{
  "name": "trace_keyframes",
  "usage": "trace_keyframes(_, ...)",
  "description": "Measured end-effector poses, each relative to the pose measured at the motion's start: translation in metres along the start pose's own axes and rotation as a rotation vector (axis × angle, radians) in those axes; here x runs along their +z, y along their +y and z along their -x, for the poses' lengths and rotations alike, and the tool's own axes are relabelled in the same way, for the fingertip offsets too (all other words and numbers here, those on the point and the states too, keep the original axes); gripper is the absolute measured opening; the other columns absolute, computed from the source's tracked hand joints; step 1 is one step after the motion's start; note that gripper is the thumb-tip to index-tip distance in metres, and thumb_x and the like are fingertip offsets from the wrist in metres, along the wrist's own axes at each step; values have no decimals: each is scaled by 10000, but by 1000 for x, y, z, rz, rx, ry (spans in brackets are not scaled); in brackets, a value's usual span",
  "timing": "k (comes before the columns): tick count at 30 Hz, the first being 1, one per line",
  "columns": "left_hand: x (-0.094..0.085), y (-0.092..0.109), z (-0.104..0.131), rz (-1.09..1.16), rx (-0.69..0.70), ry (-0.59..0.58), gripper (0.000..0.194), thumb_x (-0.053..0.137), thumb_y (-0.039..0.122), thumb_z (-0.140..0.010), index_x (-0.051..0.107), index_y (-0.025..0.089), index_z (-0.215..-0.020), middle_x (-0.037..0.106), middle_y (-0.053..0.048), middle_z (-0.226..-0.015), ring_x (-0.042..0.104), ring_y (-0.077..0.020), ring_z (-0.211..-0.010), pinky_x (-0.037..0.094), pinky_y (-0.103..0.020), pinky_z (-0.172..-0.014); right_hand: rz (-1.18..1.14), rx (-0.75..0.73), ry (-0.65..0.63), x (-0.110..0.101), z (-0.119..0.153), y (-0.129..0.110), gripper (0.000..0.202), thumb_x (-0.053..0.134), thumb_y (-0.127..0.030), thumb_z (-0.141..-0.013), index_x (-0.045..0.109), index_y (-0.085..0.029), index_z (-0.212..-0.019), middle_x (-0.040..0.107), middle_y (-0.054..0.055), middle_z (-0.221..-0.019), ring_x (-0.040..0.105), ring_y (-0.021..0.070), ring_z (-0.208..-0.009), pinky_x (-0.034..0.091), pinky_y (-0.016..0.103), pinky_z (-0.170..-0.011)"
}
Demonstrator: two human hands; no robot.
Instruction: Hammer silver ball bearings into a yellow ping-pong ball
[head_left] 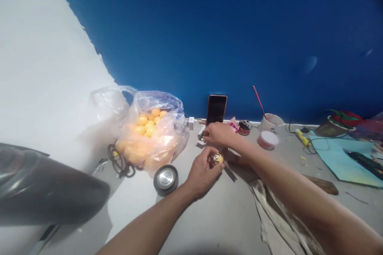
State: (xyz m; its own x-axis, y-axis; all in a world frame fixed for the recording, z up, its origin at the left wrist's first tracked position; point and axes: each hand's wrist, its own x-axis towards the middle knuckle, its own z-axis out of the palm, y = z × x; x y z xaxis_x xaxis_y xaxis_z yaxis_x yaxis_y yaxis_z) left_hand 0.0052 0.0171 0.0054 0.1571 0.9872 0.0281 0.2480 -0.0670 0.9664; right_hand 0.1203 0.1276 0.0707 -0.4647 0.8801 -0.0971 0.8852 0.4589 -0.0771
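Note:
My left hand [201, 173] is closed around a small yellow ball [219, 158] with shiny gold and dark spots on its surface. Farther back, my right hand [220, 133] reaches across to a little white open box [200, 142]. Its fingers are pressed together at the box's edge; whatever they pinch is too small to make out. Behind that hand, a phone [217, 108] leans upright against the blue wall. A clear plastic bag [176, 143] full of yellow balls stands left of my hands.
A round black-rimmed tin [166, 180] lies left of my left forearm. At the right are a white cup [277, 121] with a red stick, a pink-white tub [267, 140], a blue board [329, 159] and a cloth [269, 211]. A dark grey cylinder [54, 187] juts in from the left.

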Motion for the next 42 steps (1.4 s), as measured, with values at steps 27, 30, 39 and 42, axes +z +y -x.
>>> trace_keyframes(27, -1, -3, 0, 34, 19, -26, 242, 688, 240, -788, 616, 202, -1016, 572, 50, -776, 501, -135, -705, 387, -260, -655, -641, 108, 65, 37, -19, 21, 131, 578, -223, -718, 600, -173, -599, 544, -21, -571, 481, 119, -560, 305, 242, -525)
trace_keyframes(30, -1, -4, 0, 47, 37, -28, 244, 691, 237, -797, 616, 201, -1025, 595, 40, -799, 518, -138, -719, 406, -265, -677, -846, 113, 92, 39, -18, 28, 138, 584, -272, -684, 578, -178, -583, 484, -51, -548, 391, 91, -531, 275, 240, -506)
trace_keyframes(39, -2, -5, -5, 224, -10, 92, 261, 701, 207, -754, 593, 199, -991, 637, 6, -870, 591, -147, -783, 470, -272, -743, -1259, 85, -3, 37, -15, 34, 194, 639, -361, -668, 537, -213, -595, 376, -85, -452, 240, 72, -440, 164, 251, -441)
trace_keyframes(42, -4, -8, -9, 323, -53, 148, 299, 669, 140, -676, 590, 204, -957, 662, -7, -914, 596, -136, -768, 467, -253, -693, -1338, 41, -65, 29, -12, 36, 211, 653, -375, -664, 524, -217, -608, 361, -93, -457, 223, 66, -436, 163, 245, -440)
